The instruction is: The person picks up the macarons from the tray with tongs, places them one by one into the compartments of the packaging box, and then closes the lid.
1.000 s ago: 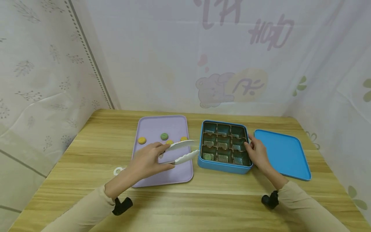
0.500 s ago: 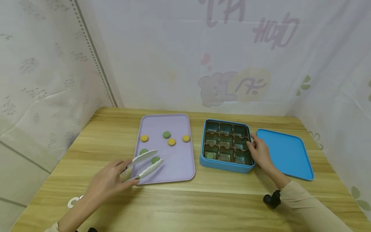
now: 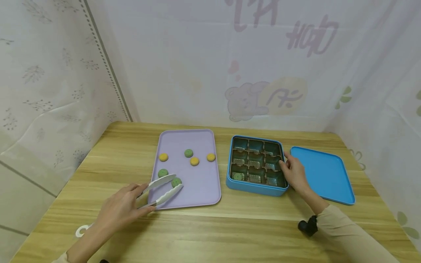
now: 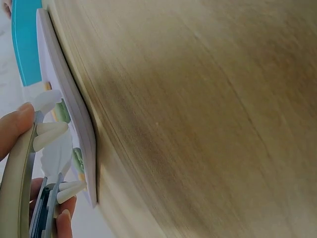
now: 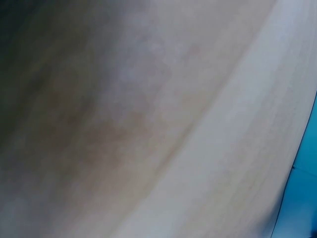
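My left hand [image 3: 120, 208] grips a pair of tongs [image 3: 161, 199] with white scalloped tips, seen also in the left wrist view as the tongs [image 4: 49, 148]. The tips are spread, low over the lilac tray [image 3: 200, 193], one on each side of a green round cookie [image 3: 176, 182]. Another green cookie [image 3: 162, 173] lies just behind the tongs. My right hand [image 3: 294, 173] holds the right wall of a blue box [image 3: 256, 189], thumb over its rim. Inside is a dark divided insert; its front left compartment holds a green cookie [image 3: 238, 176].
Farther back on the tray lie a green cookie [image 3: 188, 153] and yellow cookies, among them a yellow cookie [image 3: 194, 161] in the middle. A blue lid [image 3: 323, 175] lies flat right of the box. The wooden table [image 3: 210, 233] meets a printed curtain [image 3: 184, 73] behind.
My left hand has moved the tongs left and toward me, from beside the box to the tray's front, then lowered them slightly around a green cookie. My right hand stays on the box.
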`<state>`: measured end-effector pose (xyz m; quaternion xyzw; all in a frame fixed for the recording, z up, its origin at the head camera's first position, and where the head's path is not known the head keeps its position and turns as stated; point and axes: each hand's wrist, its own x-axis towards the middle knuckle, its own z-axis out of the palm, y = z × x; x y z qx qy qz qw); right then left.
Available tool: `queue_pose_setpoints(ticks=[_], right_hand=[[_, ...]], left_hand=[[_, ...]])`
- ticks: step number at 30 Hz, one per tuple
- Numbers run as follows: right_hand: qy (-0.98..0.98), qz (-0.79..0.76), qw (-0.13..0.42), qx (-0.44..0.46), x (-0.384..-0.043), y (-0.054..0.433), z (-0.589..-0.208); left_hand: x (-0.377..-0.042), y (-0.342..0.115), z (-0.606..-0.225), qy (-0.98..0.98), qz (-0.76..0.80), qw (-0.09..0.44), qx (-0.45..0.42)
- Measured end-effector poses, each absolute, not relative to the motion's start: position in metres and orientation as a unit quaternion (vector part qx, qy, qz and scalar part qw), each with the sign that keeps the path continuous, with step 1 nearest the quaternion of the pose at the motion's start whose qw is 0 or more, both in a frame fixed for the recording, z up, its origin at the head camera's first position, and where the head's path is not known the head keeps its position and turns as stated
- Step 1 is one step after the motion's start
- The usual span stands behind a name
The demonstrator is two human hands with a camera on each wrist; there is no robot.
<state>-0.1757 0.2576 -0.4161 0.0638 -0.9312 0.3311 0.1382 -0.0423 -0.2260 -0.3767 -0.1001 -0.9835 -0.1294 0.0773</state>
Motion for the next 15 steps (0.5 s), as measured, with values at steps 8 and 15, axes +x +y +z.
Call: queue_pose_setpoints(ticks=[8,15], right_hand=[[-0.929,0.336,0.143,0.069,-0.1759,0.2580,-0.4172],[-0.930,0.333,0.138,0.068,-0.1763,0.2585,-0.4183]], left_hand=[[-0.0437,-0.2244,-0.3764,-0.983,-0.130,0.072,-0.105],[-0.0433,-0.2239,-0.3771,-0.983,-0.132,0.074,-0.105]])
